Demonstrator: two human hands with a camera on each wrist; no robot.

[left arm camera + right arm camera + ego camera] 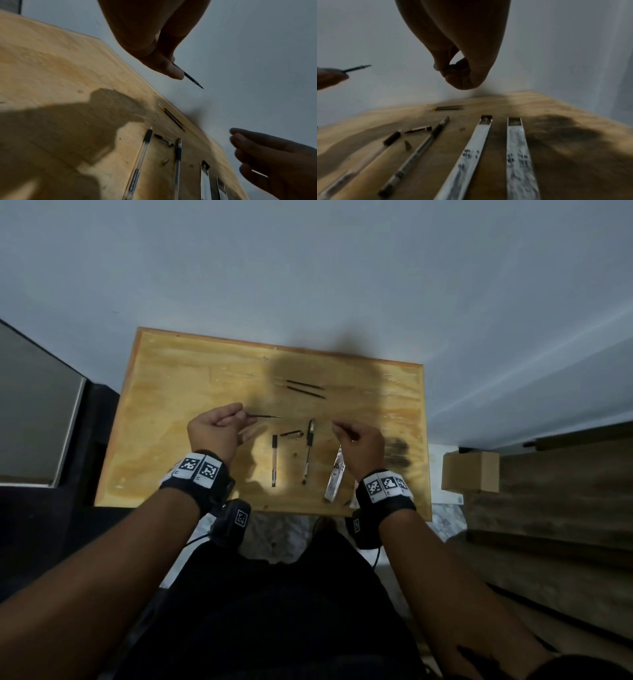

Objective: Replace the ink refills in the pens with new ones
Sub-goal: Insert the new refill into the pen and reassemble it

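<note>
Roughly midway by the look of it: a thin dark ink refill (265, 416) is pinched in the left hand (214, 429), a small dark cap-like bit is nipped in the right hand (358, 441), while two clear plastic pens (274, 460) lie unfinished mid-bench on the yellowish plywood bench (171, 392), two dark refills (306, 389) set aside far.

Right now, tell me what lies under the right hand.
Under the right hand two white refill wrappers lie on the wooden table; from the head view the hand covers their far ends.
</note>
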